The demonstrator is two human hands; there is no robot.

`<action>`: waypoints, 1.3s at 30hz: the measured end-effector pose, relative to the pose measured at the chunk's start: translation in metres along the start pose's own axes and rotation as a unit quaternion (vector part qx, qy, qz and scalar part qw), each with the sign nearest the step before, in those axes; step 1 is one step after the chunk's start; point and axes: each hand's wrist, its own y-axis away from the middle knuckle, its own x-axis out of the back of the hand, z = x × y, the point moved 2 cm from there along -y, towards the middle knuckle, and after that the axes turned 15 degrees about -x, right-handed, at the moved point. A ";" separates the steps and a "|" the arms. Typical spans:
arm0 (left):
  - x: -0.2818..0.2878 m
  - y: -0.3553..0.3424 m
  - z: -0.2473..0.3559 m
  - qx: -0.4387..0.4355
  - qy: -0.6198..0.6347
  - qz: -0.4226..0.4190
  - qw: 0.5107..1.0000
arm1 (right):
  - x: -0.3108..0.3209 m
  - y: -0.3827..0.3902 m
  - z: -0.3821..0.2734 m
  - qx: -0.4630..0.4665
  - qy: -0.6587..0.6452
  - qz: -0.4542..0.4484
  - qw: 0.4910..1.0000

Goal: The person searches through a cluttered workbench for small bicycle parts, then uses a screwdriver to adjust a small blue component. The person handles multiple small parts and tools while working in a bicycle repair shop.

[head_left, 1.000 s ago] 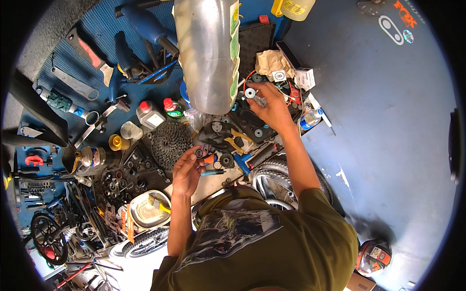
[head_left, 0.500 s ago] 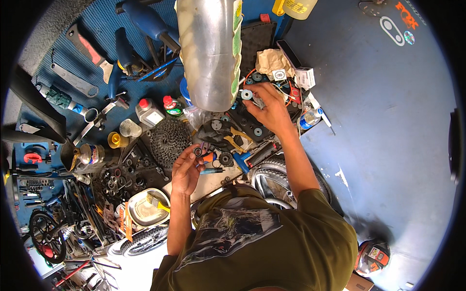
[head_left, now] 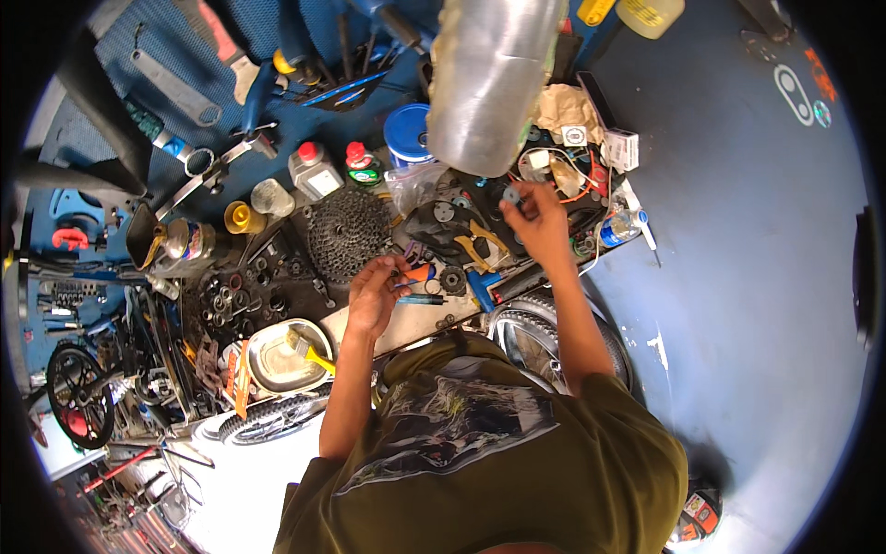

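My left hand (head_left: 374,297) is closed on a small dark ring (head_left: 399,276), now mostly hidden by the fingers, just above an orange and blue tool handle (head_left: 417,275). My right hand (head_left: 540,226) pinches a small grey disc (head_left: 512,197) over the cluttered bench, below a hanging clear plastic bottle (head_left: 484,88). Between my hands lie yellow-handled pliers (head_left: 484,240), a dark sprocket (head_left: 453,282) and a blue tool (head_left: 482,291). A large cassette (head_left: 346,235) sits left of them, behind my left hand.
A metal tray with a yellow brush (head_left: 277,365), loose rings (head_left: 235,300), red-capped containers (head_left: 314,173) and a water bottle (head_left: 620,228) surround the work area. Tools hang on a blue pegboard (head_left: 171,83). Bicycle wheels (head_left: 521,332) stand under the front edge; a blue wall (head_left: 757,277) bounds the right.
The head view has shifted, so the bench shows higher in the picture. My right hand has moved nearer the front and middle, still with a disc; my left hand's fingers now cover more of the ring.
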 end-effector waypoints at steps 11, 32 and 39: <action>-0.012 0.003 -0.032 0.010 -0.051 -0.075 0.996 | -0.063 0.072 -0.011 0.021 -0.024 -0.237 0.971; 0.008 0.010 -0.006 0.002 0.122 -0.085 0.989 | 0.040 -0.084 0.019 0.005 -0.055 0.129 0.990; 0.027 0.008 -0.008 -0.041 0.150 -0.092 0.984 | -0.044 -0.019 -0.005 0.047 0.043 -0.168 0.984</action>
